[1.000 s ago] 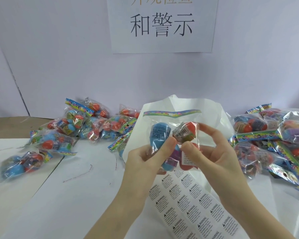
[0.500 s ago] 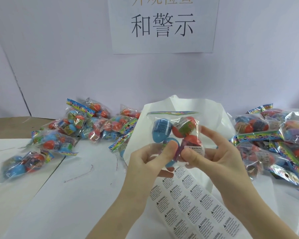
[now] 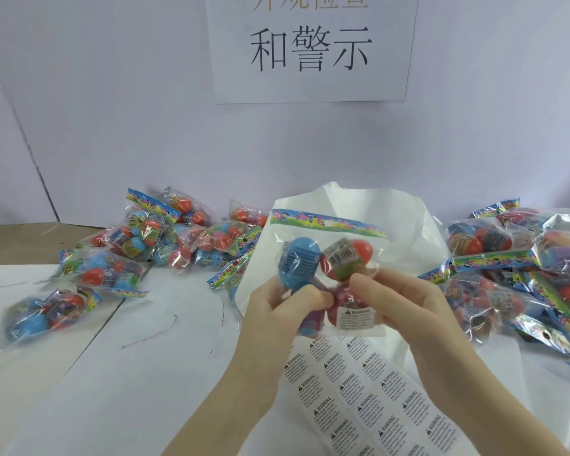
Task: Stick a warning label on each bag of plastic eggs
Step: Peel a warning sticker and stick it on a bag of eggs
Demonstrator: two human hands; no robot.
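I hold one clear bag of plastic eggs [image 3: 323, 255] upright above the table, its colourful header strip on top. My left hand [image 3: 277, 311] grips its lower left part, thumb across the front. My right hand [image 3: 399, 301] pinches the lower right part, thumb over the front. A white warning label [image 3: 356, 317] sits on the bag's lower front, just below my right thumb. Under my hands lies a sheet of warning labels [image 3: 366, 396].
A pile of egg bags [image 3: 165, 238] lies at the back left, with one bag apart [image 3: 43, 317] at the far left. Another heap of bags [image 3: 524, 268] fills the right side. White paper [image 3: 408, 218] stands behind the held bag. A printed sign [image 3: 310, 47] hangs on the wall.
The bag turned in my hands and the warning label on its lower front came into view. My thumbs slid down to the bag's lower half.
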